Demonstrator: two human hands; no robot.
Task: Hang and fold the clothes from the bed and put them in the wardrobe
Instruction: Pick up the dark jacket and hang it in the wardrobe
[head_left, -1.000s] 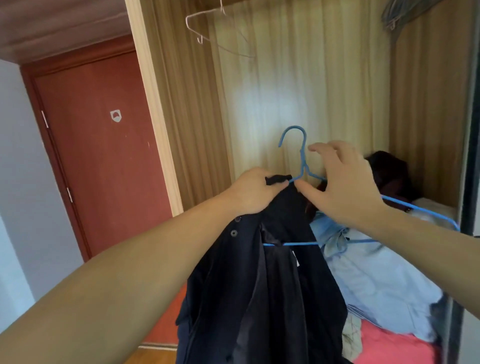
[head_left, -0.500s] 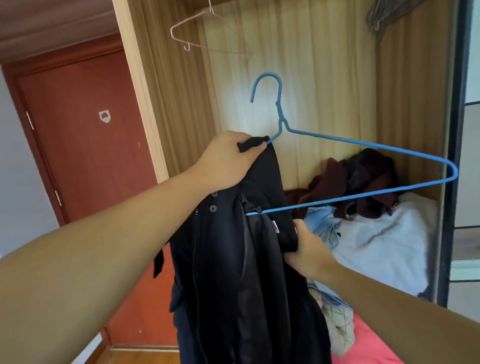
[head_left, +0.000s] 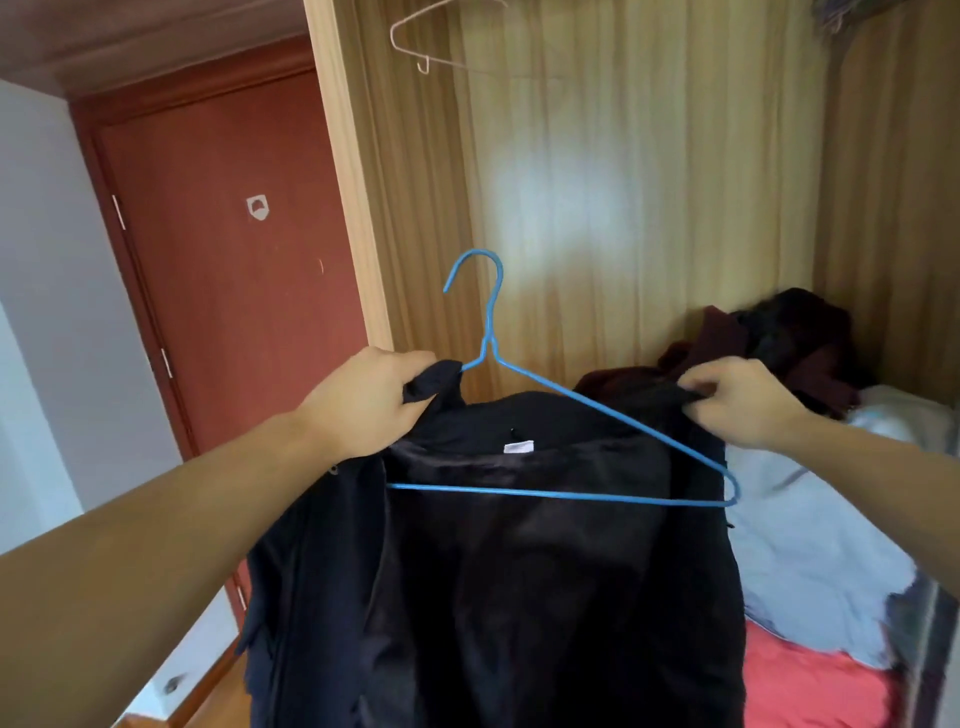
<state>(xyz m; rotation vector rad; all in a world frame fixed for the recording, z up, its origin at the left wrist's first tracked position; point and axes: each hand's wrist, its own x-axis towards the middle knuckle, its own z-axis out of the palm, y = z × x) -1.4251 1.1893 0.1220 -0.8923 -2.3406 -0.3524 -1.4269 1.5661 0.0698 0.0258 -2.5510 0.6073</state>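
At centre frame, the left hand (head_left: 363, 402) and right hand (head_left: 737, 400) grip a dark jacket (head_left: 519, 571) by its shoulders, fitting it onto a blue hanger (head_left: 545, 387); the right shoulder apparently needs seating before hanging in the wardrobe (head_left: 649, 182).

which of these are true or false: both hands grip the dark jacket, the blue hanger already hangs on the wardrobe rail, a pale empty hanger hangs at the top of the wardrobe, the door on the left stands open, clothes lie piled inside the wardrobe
1. Both hands grip the dark jacket. True: the left hand and the right hand each hold a shoulder.
2. The blue hanger hangs on the rail. False: its hook is free in the air.
3. A pale hanger hangs at the top. True.
4. The red door stands open. False: it is closed.
5. Clothes lie piled inside the wardrobe. True.
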